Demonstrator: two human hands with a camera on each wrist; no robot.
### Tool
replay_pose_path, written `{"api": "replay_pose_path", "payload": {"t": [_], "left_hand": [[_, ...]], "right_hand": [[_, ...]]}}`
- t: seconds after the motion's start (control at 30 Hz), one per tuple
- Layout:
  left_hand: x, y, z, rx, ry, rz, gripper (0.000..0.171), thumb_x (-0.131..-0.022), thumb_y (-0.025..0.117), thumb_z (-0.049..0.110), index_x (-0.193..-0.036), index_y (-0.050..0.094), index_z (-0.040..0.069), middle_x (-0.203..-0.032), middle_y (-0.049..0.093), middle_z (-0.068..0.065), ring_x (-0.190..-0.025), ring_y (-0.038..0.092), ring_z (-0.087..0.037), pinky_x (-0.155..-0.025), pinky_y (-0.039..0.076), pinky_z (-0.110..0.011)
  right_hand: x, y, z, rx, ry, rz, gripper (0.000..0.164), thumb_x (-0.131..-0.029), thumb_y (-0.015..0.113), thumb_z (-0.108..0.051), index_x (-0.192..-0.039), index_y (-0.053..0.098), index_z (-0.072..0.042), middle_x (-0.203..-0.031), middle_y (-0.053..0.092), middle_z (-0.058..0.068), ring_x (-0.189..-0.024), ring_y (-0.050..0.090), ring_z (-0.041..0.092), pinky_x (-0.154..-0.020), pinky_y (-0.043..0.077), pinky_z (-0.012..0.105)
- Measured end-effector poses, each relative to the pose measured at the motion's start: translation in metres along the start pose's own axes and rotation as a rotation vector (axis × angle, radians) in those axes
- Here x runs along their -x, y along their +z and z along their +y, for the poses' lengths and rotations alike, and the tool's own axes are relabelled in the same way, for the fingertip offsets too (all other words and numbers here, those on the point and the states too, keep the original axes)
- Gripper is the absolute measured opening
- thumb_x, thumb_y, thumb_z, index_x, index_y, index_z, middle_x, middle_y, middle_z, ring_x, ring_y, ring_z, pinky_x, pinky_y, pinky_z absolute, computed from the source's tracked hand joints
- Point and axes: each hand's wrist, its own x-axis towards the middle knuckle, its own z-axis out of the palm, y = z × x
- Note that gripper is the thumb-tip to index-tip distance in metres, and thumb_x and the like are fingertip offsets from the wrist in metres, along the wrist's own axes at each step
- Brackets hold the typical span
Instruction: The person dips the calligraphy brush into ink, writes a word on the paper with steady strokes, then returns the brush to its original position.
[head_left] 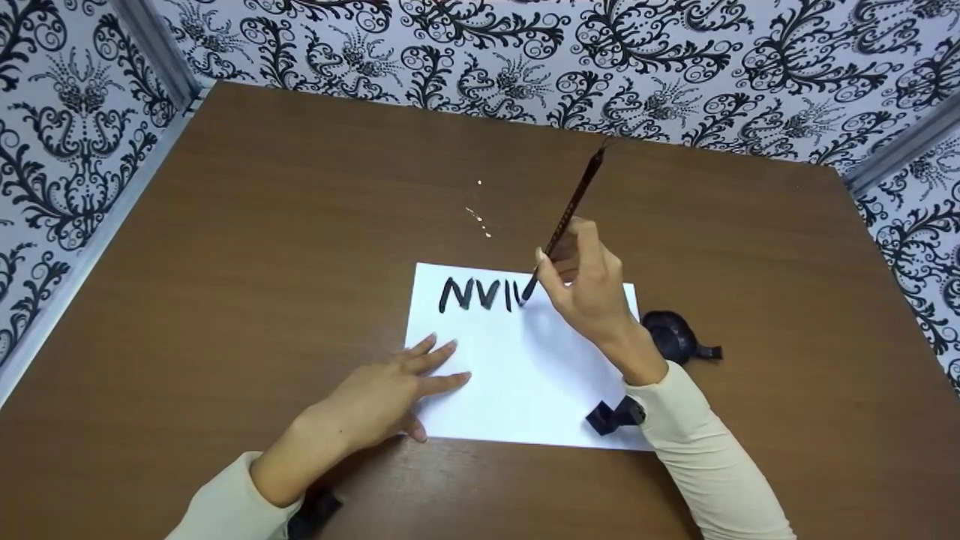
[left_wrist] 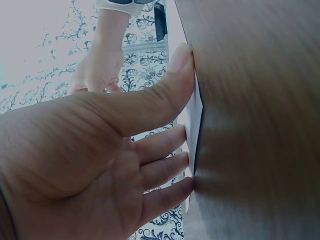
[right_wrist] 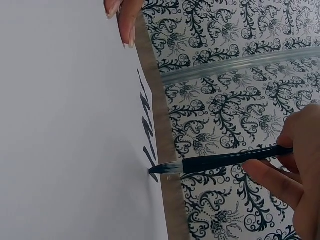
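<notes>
On the brown table (head_left: 262, 262) lies a white sheet of paper (head_left: 510, 382); I take its middle in the head view as the centre of the clock. The right hand (head_left: 589, 285), at 1 o'clock, has its thumb and fingers clamped on a dark brush (head_left: 574, 202). This brush is leaning, with its upper end toward 1 o'clock, and its bristles touch the paper near 12 o'clock, at the end of a row of black strokes (head_left: 487, 294) which begins at 10 o'clock. The left hand (head_left: 382, 390) rests over the sheet's edge between 8 and 9 o'clock, its fingers spread apart. Just beside the sheet, at 3 o'clock, is a black dish (head_left: 670, 335) with a short handle. Small pale specks (head_left: 487, 235) lie on the table between 11 and 12 o'clock.
</notes>
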Motion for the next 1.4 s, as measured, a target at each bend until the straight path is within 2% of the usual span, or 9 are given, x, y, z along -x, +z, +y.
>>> {"api": "replay_pose_path", "payload": {"t": [0.27, 0.43, 0.53, 0.67, 0.8, 0.97, 1.2, 1.4], "left_hand": [[0.000, 0.000, 0.000, 0.012, -0.005, -0.001, 0.076, -0.071, 0.071, 0.038, -0.142, 0.049, 0.019, -0.153, 0.029, -0.012, -0.140, 0.025, -0.034, -0.079, 0.052, -0.047], [0.000, 0.000, 0.000, 0.016, -0.007, 0.003, 0.075, -0.072, 0.070, 0.038, -0.141, 0.049, 0.019, -0.153, 0.030, -0.012, -0.140, 0.025, -0.034, -0.082, 0.051, -0.049], [0.001, 0.000, 0.000, 0.013, -0.003, 0.009, 0.076, -0.071, 0.070, 0.038, -0.141, 0.050, 0.019, -0.153, 0.030, -0.012, -0.139, 0.026, -0.034, -0.077, 0.053, -0.046], [0.001, 0.000, -0.001, 0.005, 0.015, 0.025, 0.077, -0.069, 0.070, 0.037, -0.141, 0.050, 0.018, -0.152, 0.031, -0.014, -0.139, 0.027, -0.034, -0.073, 0.054, -0.043], [0.001, 0.000, 0.000, 0.013, 0.017, 0.027, 0.078, -0.069, 0.069, 0.038, -0.141, 0.050, 0.018, -0.152, 0.031, -0.014, -0.139, 0.027, -0.035, -0.074, 0.054, -0.044], [0.001, 0.001, 0.000, 0.026, 0.009, 0.022, 0.077, -0.070, 0.070, 0.039, -0.141, 0.049, 0.018, -0.152, 0.030, -0.014, -0.139, 0.026, -0.035, -0.077, 0.053, -0.047], [0.000, 0.000, -0.001, 0.031, 0.014, 0.022, 0.077, -0.070, 0.073, 0.034, -0.141, 0.050, 0.017, -0.153, 0.030, -0.014, -0.139, 0.026, -0.036, -0.061, 0.054, -0.035], [0.000, 0.000, -0.001, 0.025, 0.018, 0.016, 0.076, -0.071, 0.072, 0.036, -0.141, 0.049, 0.018, -0.153, 0.029, -0.013, -0.139, 0.026, -0.035, -0.064, 0.054, -0.038]], "right_hand": [[-0.001, -0.002, -0.004, 0.017, -0.014, -0.029, 0.027, -0.086, 0.063, 0.000, -0.108, 0.048, 0.003, -0.078, 0.062, 0.009, -0.063, 0.063, 0.013, -0.053, 0.051, 0.020], [-0.002, -0.004, -0.007, 0.030, -0.006, -0.046, 0.027, -0.086, 0.063, -0.001, -0.108, 0.047, 0.003, -0.078, 0.061, 0.009, -0.063, 0.063, 0.013, -0.053, 0.051, 0.021], [-0.003, -0.006, -0.007, 0.007, 0.011, -0.012, 0.027, -0.085, 0.064, -0.001, -0.107, 0.048, 0.003, -0.079, 0.062, 0.009, -0.065, 0.064, 0.014, -0.054, 0.052, 0.021], [-0.005, -0.009, -0.004, -0.010, 0.024, 0.078, 0.028, -0.084, 0.065, 0.002, -0.106, 0.049, 0.003, -0.080, 0.063, 0.009, -0.067, 0.066, 0.015, -0.056, 0.051, 0.018], [-0.005, -0.009, 0.001, -0.019, 0.002, 0.120, 0.027, -0.084, 0.065, 0.004, -0.105, 0.048, 0.005, -0.082, 0.063, 0.010, -0.067, 0.068, 0.017, -0.057, 0.051, 0.017], [-0.003, -0.005, 0.007, -0.058, -0.019, 0.120, 0.029, -0.083, 0.066, 0.007, -0.106, 0.048, 0.007, -0.084, 0.063, 0.012, -0.069, 0.069, 0.021, -0.059, 0.052, 0.018], [-0.001, -0.001, 0.010, -0.053, -0.028, 0.093, 0.032, -0.082, 0.065, 0.010, -0.108, 0.047, 0.004, -0.087, 0.062, 0.010, -0.069, 0.069, 0.024, -0.061, 0.052, 0.018], [0.000, 0.000, 0.011, -0.051, -0.040, 0.069, 0.034, -0.083, 0.064, 0.009, -0.111, 0.046, 0.002, -0.087, 0.062, 0.012, -0.070, 0.069, 0.026, -0.062, 0.052, 0.017]]}}
